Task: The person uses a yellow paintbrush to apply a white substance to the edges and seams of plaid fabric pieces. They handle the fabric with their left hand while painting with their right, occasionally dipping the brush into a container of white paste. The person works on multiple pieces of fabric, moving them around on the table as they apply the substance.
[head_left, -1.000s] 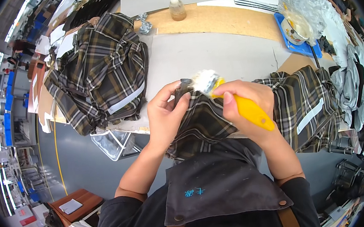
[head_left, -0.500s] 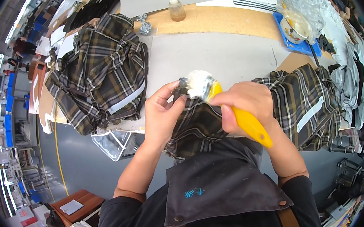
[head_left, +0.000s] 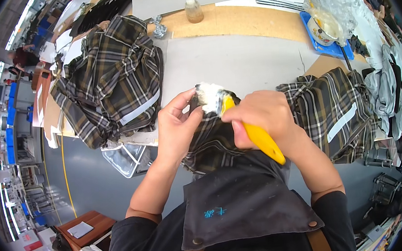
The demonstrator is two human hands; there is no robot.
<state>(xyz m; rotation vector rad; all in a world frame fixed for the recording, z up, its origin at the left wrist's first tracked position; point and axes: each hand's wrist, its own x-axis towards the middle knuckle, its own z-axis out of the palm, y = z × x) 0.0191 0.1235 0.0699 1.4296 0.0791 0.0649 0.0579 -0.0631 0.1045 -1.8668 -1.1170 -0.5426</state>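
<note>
My right hand point(head_left: 266, 114) is wrapped round a brush point(head_left: 266, 142) with a yellow handle. Its pale, bushy bristles press against the dark edge of a plaid garment point(head_left: 214, 141) hanging over the table's near edge. My left hand point(head_left: 176, 125) pinches that edge between thumb and fingers, just left of the bristles. The bristles hide most of the spot they touch. Left of my hands lies a heap of plaid garments point(head_left: 119, 80) with a pale strip on it. More plaid cloth point(head_left: 339, 107), also bearing a pale strip, drapes over the table on the right.
A dropper bottle point(head_left: 194, 12) of brownish liquid stands at the back beside crumpled foil point(head_left: 159, 30). Far right, a blue tray point(head_left: 330, 54) holds a bowl point(head_left: 322, 32) and clear plastic. Below the left heap is a white metal-framed chair point(head_left: 127, 159). Other people are at the far sides.
The brush and my right hand have shifted slightly left, bringing the bristles over the edge by my left fingertips. My left hand has barely moved.
</note>
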